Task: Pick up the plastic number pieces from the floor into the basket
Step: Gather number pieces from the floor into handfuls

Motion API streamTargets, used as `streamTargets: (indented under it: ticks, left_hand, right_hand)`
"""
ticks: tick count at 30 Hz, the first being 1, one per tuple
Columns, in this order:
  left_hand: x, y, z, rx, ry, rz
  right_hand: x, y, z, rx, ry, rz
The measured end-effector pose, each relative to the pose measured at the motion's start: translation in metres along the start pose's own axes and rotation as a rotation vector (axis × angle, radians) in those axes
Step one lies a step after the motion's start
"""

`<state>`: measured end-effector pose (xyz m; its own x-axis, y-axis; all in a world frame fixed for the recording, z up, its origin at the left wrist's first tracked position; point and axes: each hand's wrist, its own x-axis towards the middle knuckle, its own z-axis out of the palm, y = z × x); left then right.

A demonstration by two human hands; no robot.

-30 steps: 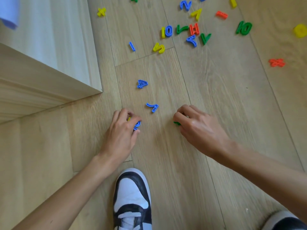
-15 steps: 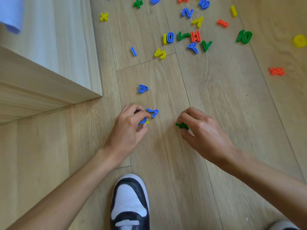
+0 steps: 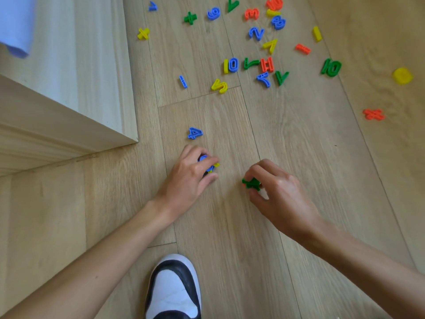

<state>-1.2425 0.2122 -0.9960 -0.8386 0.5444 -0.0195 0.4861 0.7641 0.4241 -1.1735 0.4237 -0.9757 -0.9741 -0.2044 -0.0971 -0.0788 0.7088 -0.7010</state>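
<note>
Low over the floor, left hand is curling around blue and yellow pieces while right hand is pinching a green piece.

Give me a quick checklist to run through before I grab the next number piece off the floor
1. Left hand has a firm hold on its blue and yellow pieces: ok, fingers closed around them.
2. Right hand has a firm hold on the green piece: ok, pinched in the fingertips.
3. Next piece within easy reach: ok, the blue 4 lies just beyond the left hand.
4. Room in the left hand for another piece: cannot tell.
5. Basket close by for unloading: cannot tell, it is not in view.
6. Shoe clear of pieces: ok, only bare floor around it.
</note>
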Motion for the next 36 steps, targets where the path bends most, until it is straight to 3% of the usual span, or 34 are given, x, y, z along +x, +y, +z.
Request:
streamTargets:
  ticks: [7,12,15,17,19,21,23,25,30,34,36]
  left_hand:
    - [-0.001,-0.009,0.007,0.116,0.044,0.094]
    - [0.002,-0.015,0.010,0.201,0.014,0.139]
    - [0.004,-0.015,0.007,0.199,0.003,0.148]
    - [0.004,-0.009,0.003,0.022,0.027,0.076]
    - [0.007,0.000,-0.002,-0.344,0.129,-0.153]
    - [0.016,0.009,-0.012,-0.940,0.138,-0.435]
    - [0.025,0.016,-0.021,-1.577,0.019,-0.556]
    - [0.032,0.020,-0.027,-1.895,-0.098,-0.619]
    - [0.040,0.012,-0.034,-2.101,-0.154,-0.719]
    - [0.046,0.001,-0.040,-1.953,-0.062,-0.787]
    - [0.050,-0.003,-0.044,-1.707,-0.006,-0.801]
  right_hand:
    - [0.003,0.000,-0.004,0.195,0.130,0.091]
    - [0.014,0.004,-0.014,0.743,0.220,0.489]
    - [0.020,0.012,-0.022,1.115,0.210,0.635]
    - [0.023,0.018,-0.027,1.353,0.181,0.682]
    - [0.025,0.025,-0.032,1.524,0.151,0.712]
    - [0.026,0.030,-0.036,1.626,0.122,0.725]
    - [0.028,0.032,-0.040,1.710,0.089,0.720]
    - [0.030,0.031,-0.044,1.762,0.036,0.709]
    - [0.035,0.028,-0.048,1.594,-0.058,0.766]
    - [0.037,0.025,-0.045,1.402,-0.017,0.881]
    - [0.038,0.025,-0.044,1.304,-0.023,0.882]
